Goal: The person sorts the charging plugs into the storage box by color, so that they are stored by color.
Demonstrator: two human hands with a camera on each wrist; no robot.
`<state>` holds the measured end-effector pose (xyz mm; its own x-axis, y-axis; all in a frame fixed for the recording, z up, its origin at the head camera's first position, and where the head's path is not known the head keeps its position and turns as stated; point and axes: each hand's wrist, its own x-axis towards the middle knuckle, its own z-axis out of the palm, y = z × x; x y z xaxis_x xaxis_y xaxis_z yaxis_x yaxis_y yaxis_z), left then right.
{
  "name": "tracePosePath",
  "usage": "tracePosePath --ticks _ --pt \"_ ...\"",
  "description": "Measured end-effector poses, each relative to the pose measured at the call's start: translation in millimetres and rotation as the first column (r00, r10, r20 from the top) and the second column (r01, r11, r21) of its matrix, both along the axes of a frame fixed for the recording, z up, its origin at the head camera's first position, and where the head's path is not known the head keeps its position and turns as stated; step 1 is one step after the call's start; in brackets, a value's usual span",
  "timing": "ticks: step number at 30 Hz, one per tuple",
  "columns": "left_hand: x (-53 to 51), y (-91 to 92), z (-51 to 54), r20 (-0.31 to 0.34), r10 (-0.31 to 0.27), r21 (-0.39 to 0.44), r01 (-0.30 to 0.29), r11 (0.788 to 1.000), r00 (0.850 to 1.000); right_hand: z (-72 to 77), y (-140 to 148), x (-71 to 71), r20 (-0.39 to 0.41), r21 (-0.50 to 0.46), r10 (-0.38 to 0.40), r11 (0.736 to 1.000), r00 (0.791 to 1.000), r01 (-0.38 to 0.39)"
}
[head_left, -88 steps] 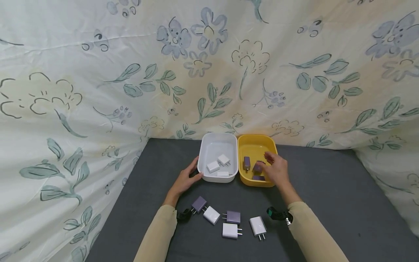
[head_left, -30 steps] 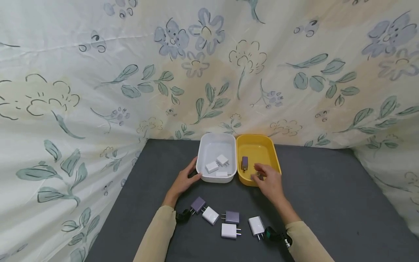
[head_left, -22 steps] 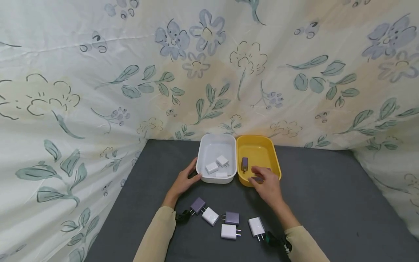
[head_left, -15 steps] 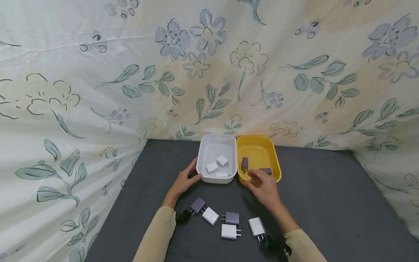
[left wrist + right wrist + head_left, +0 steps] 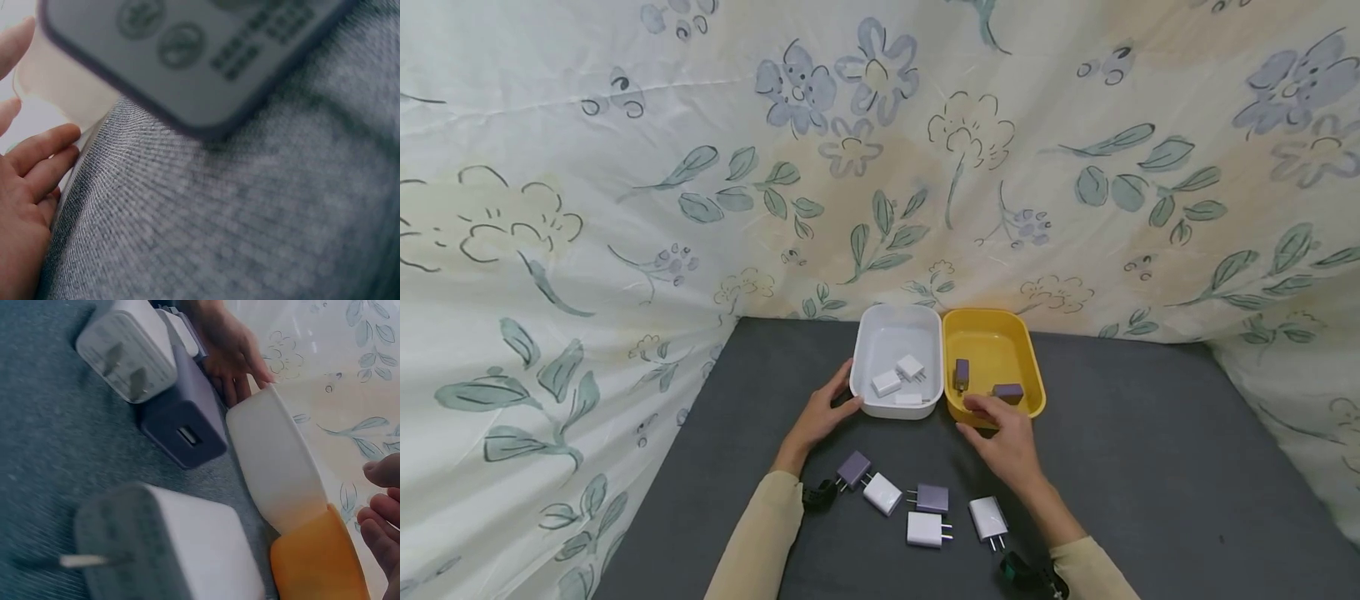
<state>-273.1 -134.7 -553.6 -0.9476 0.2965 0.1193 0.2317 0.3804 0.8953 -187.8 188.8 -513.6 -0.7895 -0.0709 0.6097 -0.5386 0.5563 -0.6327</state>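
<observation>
Since the earliest view, the right hand (image 5: pixel 1009 443) has drawn back towards 7 o'clock, from inside the yellow tub (image 5: pixel 992 346) to its 6 o'clock edge. Its grip looks released: thumb and fingers stand apart, and the right wrist view shows no item between them. The left hand (image 5: pixel 815 422) has stayed at 8 o'clock of the white tub (image 5: pixel 887 337), fingers against the wall, grasping nothing.

In the yellow tub, one purple charger (image 5: pixel 962 373) stands at 9 o'clock, another purple charger (image 5: pixel 1008 392) lies at 5. In the white tub, three white chargers (image 5: pixel 887 382) sit between 4 and 7 o'clock.

On the dark table (image 5: pixel 1150 450), towards 6 o'clock from the tubs, lie two loose purple units (image 5: pixel 932 498) and three loose white units (image 5: pixel 925 529). Floral cloth (image 5: pixel 880 250) hangs at 12 o'clock.
</observation>
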Motion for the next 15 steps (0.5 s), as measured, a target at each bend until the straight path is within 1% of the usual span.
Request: tracePosePath --ticks 3,8,11,13,15 --pt "0.4 0.0 1.9 0.006 0.004 0.005 -0.004 1.000 1.000 -2.1 -2.7 3.3 -0.007 0.017 0.003 1.000 1.000 -0.003" --pt "0.4 0.0 1.9 0.012 0.008 -0.010 -0.008 1.000 1.000 -5.8 -7.8 11.0 0.002 0.054 0.032 0.998 0.999 -0.032" --pt "0.4 -0.2 0.7 -0.006 0.004 -0.013 -0.004 1.000 1.000 -8.8 -10.3 14.4 0.019 0.070 0.039 0.997 0.999 -0.040" --pt "4.2 0.1 9.8 0.012 -0.012 -0.010 0.012 1.000 1.000 -10.1 -12.0 16.0 0.037 0.074 0.041 0.996 0.998 -0.044" --pt "4.1 0.0 9.5 0.011 -0.019 -0.002 0.019 1.000 1.000 -10.0 -13.7 18.1 0.062 0.073 0.047 0.996 0.997 -0.052"
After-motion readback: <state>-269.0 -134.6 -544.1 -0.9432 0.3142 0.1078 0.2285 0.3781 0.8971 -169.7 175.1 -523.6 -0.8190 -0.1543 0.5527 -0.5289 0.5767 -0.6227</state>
